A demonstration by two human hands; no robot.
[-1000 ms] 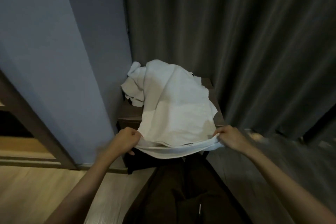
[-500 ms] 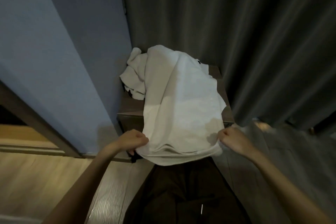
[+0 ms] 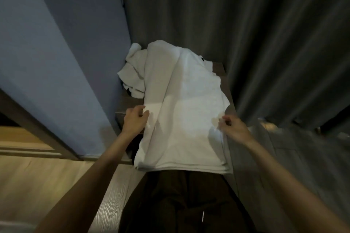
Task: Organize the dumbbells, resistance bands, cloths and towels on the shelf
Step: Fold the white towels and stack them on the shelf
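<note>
A large white towel (image 3: pixel 185 111) lies draped over the top of a dark wooden shelf (image 3: pixel 220 71), its folded near edge hanging down toward me. My left hand (image 3: pixel 134 120) sits at the towel's left edge with its fingertips curled onto the fabric. My right hand (image 3: pixel 233 128) pinches the right edge between thumb and fingers. A second crumpled white cloth (image 3: pixel 132 75) is bunched at the shelf's back left corner, partly under the towel. Whatever else is on the shelf is hidden by the towel.
A blue-grey wall (image 3: pixel 56 62) stands close on the left and a dark grey curtain (image 3: pixel 265 43) hangs behind and to the right. Light wood flooring (image 3: pixel 47 185) lies at the lower left. My dark trousers (image 3: pixel 180 204) fill the bottom middle.
Both hands slid from the towel's near corners up along its side edges. The towel now hangs lower over the shelf front with its near edge folded in layers.
</note>
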